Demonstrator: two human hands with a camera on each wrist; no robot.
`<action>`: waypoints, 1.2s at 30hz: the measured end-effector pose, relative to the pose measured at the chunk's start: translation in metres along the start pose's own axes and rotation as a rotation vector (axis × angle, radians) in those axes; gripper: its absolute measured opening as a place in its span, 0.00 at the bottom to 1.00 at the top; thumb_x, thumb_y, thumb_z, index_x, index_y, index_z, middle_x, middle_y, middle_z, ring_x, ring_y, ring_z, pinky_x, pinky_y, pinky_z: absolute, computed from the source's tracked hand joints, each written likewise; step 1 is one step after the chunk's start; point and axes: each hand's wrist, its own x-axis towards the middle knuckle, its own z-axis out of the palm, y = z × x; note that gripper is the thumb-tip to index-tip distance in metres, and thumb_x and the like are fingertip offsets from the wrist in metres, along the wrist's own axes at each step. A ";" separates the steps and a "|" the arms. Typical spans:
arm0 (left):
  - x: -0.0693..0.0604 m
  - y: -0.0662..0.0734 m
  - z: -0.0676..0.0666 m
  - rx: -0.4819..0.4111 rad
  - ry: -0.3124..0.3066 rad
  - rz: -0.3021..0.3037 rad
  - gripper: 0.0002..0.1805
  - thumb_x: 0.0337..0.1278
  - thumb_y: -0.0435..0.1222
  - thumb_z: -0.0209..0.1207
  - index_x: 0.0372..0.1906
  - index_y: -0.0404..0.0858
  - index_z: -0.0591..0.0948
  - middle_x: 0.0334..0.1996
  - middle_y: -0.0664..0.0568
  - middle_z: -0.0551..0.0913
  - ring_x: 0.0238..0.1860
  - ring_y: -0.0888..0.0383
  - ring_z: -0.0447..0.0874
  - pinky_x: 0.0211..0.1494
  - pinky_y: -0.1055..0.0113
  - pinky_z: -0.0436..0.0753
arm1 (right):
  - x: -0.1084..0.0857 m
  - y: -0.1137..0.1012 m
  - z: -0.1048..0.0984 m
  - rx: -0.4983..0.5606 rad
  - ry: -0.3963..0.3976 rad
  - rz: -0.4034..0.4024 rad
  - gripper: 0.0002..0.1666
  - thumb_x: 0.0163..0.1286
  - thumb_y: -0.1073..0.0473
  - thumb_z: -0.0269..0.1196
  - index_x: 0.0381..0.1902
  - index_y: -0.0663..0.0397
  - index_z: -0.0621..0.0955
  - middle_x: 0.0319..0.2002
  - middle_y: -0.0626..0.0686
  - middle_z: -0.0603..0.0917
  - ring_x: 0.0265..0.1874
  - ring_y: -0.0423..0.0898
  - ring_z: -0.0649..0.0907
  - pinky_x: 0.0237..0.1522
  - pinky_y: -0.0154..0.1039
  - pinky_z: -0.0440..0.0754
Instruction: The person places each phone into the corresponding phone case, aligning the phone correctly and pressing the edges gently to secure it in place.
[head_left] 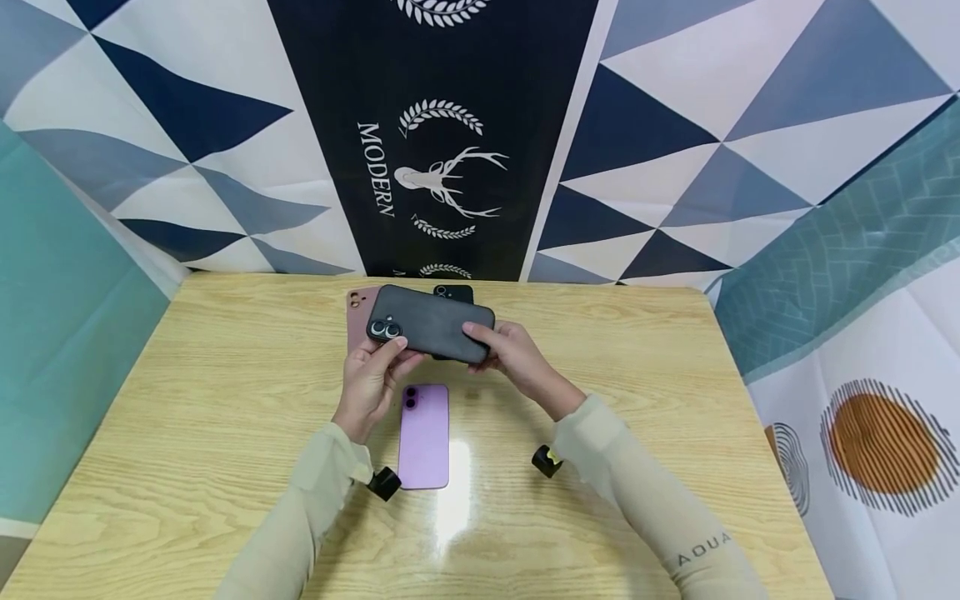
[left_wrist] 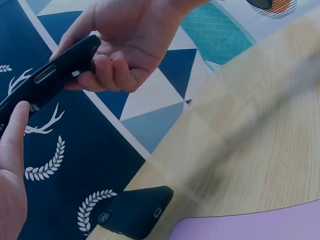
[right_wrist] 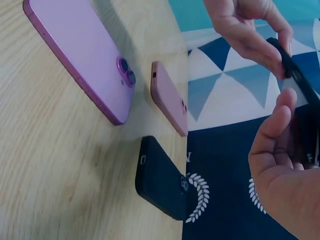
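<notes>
Dark phone case (head_left: 438, 325): off the tbl (head_left: 225, 417), between both hands, back face up in head view, twin camera rings (head_left: 379, 327) near its 8 o'clock corner; can't tell if a phone's inside.
L hand (head_left: 369, 379): pinching the case at approx. 8 o'clock, thumb by the rings.
R hand (head_left: 516, 354): clamped on the opp. end, 3 to 4 o'clock, thumb on the back, fingers below.
Purple phone (head_left: 423, 442): flat on tbl, 6 o'clock of the held case, no hand on it.
Pink case (head_left: 358, 321): on tbl, 9 o'clock, partly covered in head view.
Black case (head_left: 461, 293): on tbl, abt 1 o'clock, mostly covered in head view.
Step in hand: prob. handling the dark case, two-handed, maybe turning or working its edge.
Next move: if it's to meet the purple phone, likely needs a swing to 6 o'clock, rings lined up w/ lenses, even thumb pressure at the corners.
</notes>
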 end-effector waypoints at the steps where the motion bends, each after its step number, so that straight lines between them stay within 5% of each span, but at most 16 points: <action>1: 0.000 0.000 0.000 0.003 -0.005 0.000 0.10 0.60 0.20 0.50 0.35 0.35 0.77 0.30 0.49 0.84 0.28 0.59 0.87 0.41 0.68 0.85 | 0.000 -0.001 -0.001 0.010 0.012 -0.001 0.15 0.69 0.55 0.54 0.36 0.66 0.76 0.17 0.45 0.81 0.15 0.38 0.79 0.25 0.31 0.80; 10: 0.000 0.001 0.000 0.002 -0.007 -0.003 0.11 0.61 0.21 0.49 0.32 0.37 0.79 0.26 0.50 0.84 0.26 0.60 0.86 0.39 0.68 0.86 | 0.000 -0.005 -0.009 0.073 0.044 -0.026 0.20 0.71 0.58 0.52 0.52 0.71 0.74 0.20 0.43 0.82 0.13 0.36 0.75 0.18 0.27 0.74; 17: -0.001 -0.001 0.005 0.013 0.010 0.051 0.11 0.63 0.26 0.51 0.32 0.38 0.83 0.24 0.50 0.85 0.26 0.60 0.86 0.36 0.70 0.86 | -0.004 -0.008 -0.014 0.084 -0.070 0.012 0.12 0.70 0.60 0.49 0.41 0.62 0.77 0.19 0.47 0.84 0.14 0.37 0.81 0.19 0.28 0.79; 21: -0.003 -0.001 0.009 0.014 0.024 0.067 0.07 0.62 0.28 0.54 0.40 0.38 0.82 0.29 0.52 0.85 0.29 0.62 0.86 0.33 0.71 0.86 | -0.006 -0.006 -0.012 0.104 -0.150 0.026 0.09 0.70 0.62 0.47 0.41 0.61 0.72 0.20 0.49 0.84 0.17 0.41 0.84 0.22 0.31 0.83; 26: -0.006 0.000 0.014 0.064 -0.026 0.045 0.20 0.59 0.23 0.54 0.56 0.37 0.71 0.38 0.53 0.81 0.36 0.63 0.85 0.32 0.70 0.86 | -0.008 -0.004 -0.007 0.131 -0.197 0.019 0.07 0.70 0.63 0.45 0.39 0.60 0.70 0.21 0.51 0.84 0.19 0.44 0.86 0.25 0.34 0.85; 36: -0.005 0.004 0.014 0.093 -0.045 -0.006 0.28 0.58 0.19 0.49 0.65 0.33 0.64 0.38 0.53 0.81 0.36 0.62 0.85 0.31 0.69 0.86 | -0.008 -0.001 -0.009 0.099 -0.189 0.033 0.10 0.71 0.60 0.48 0.36 0.58 0.75 0.21 0.49 0.84 0.18 0.42 0.85 0.24 0.33 0.84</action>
